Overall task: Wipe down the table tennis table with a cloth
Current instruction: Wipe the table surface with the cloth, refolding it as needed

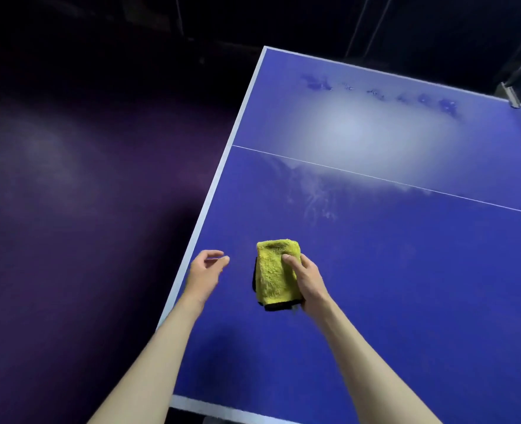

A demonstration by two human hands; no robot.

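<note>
The right hand (306, 278) gripped a folded, fluffy yellow microfibre cloth with a dark trim (276, 272), thumb pressed across its upper face and the other fingers hidden beneath, so the pad stayed compact and presented a flat side for wiping. The cloth sat over the near left part of the blue table tennis bench (406, 270); whether it touched the surface could not be told. The left hand (205, 270) held nothing, fingers loosely curled and half open, hovering over the bench's white left edge stripe (210, 194), probably free to steady or to refold the cloth. Beyond the thin white centre line (406, 185) lay a pale hazy patch (360, 130) and streaks, likely spray or glare, which suggested most wiping was not yet done.
</note>
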